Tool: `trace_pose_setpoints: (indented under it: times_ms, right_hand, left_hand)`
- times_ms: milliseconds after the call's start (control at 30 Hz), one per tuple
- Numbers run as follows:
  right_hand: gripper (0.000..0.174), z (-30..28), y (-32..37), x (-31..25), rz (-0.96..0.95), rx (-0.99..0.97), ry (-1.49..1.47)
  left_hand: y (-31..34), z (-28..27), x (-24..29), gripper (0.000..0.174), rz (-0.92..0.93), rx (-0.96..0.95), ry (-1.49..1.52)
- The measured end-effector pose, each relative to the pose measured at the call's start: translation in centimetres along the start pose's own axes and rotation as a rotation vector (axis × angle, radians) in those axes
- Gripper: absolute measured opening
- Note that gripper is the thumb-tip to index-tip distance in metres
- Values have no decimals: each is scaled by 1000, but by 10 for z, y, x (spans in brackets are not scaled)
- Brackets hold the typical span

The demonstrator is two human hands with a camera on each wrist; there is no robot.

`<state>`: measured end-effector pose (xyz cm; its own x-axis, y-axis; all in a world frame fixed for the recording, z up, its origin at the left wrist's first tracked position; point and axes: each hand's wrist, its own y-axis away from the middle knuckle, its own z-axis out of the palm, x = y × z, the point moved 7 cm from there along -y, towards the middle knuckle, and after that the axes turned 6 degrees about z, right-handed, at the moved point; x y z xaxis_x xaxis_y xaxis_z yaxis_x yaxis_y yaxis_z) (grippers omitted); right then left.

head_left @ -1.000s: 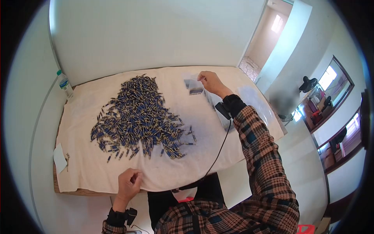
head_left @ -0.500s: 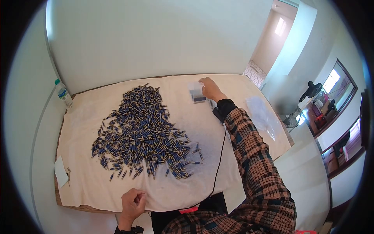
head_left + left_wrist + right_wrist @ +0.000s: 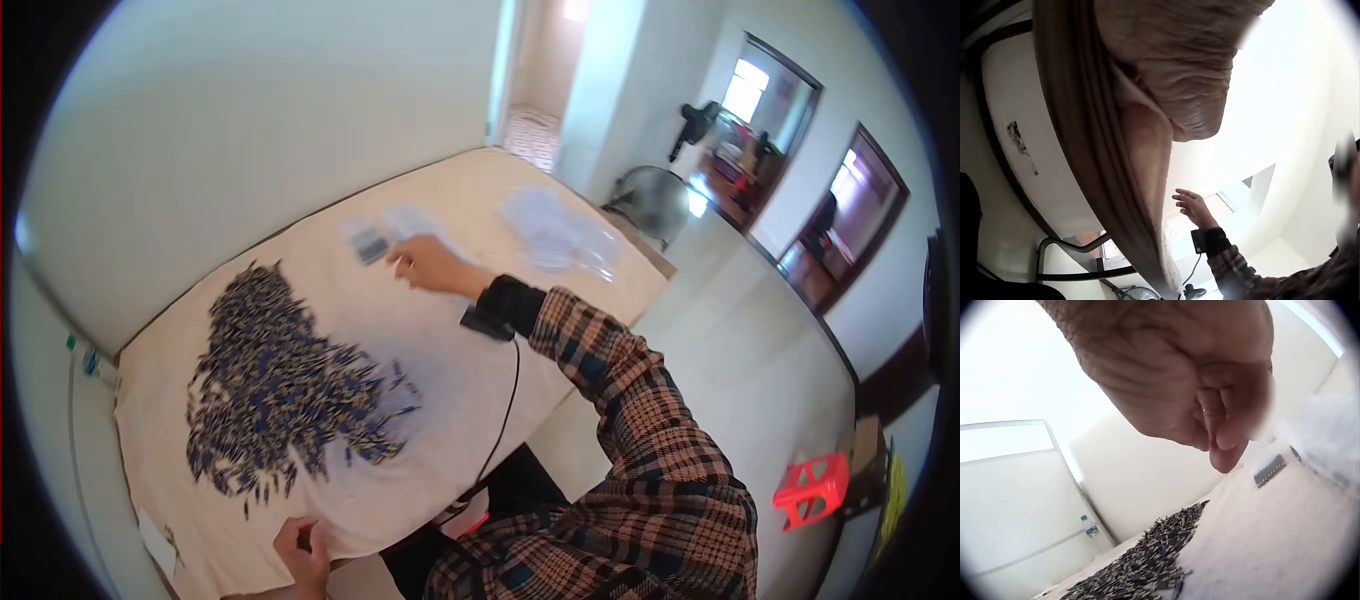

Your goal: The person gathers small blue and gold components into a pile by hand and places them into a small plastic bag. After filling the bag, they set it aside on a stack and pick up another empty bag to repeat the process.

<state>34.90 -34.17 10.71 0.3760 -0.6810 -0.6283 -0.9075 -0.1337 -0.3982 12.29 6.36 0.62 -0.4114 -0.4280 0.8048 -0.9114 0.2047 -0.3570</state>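
A large heap of short blue-and-gold tubular pieces point(image 3: 285, 375) spreads over the cloth-covered table point(image 3: 400, 350). Beyond it, a row of similar pieces in a small clear packet point(image 3: 368, 243) lies flat, blurred in the head view. My right hand point(image 3: 437, 268) hovers just beside that packet. Its fingers look loosely bent with nothing between them, and the right wrist view shows the row of pieces point(image 3: 1269, 471) past the fingertips. At the near table edge rests my left hand point(image 3: 303, 553), loosely curled and holding nothing visible.
Clear plastic bags point(image 3: 555, 230) lie at the table's right side. A water bottle point(image 3: 93, 362) stands by the far left corner, and a white paper point(image 3: 157, 545) is at the near left. A black cable point(image 3: 500, 420) trails from my right wrist. A fan point(image 3: 650, 205) stands beyond the table.
The head view has turned to the right. My right hand, whose fingers overlapped the packet half a second ago, is now beside it. My left hand stays at the near edge.
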Motion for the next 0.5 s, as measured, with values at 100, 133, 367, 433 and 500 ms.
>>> trace_pose_setpoints:
  times_ms: [100,133,367,433,500]
  right_hand:
    - [18,-26,60,-7,-33,21,48]
    - [18,-38,77,-2,-20,32,57]
    - [17,-146,197,108,346,302,300]
    - [22,-163,225,138,442,297,340]
    - [40,-179,246,155,501,456,822]
  left_hand:
    - [2,0,-4,14,55,-27,-59]
    - [2,-2,-3,21,126,-23,-118]
    - [2,-3,1,34,214,-32,-202]
    - [2,-2,0,35,190,-37,-178]
    - [2,0,8,35,200,-32,-191]
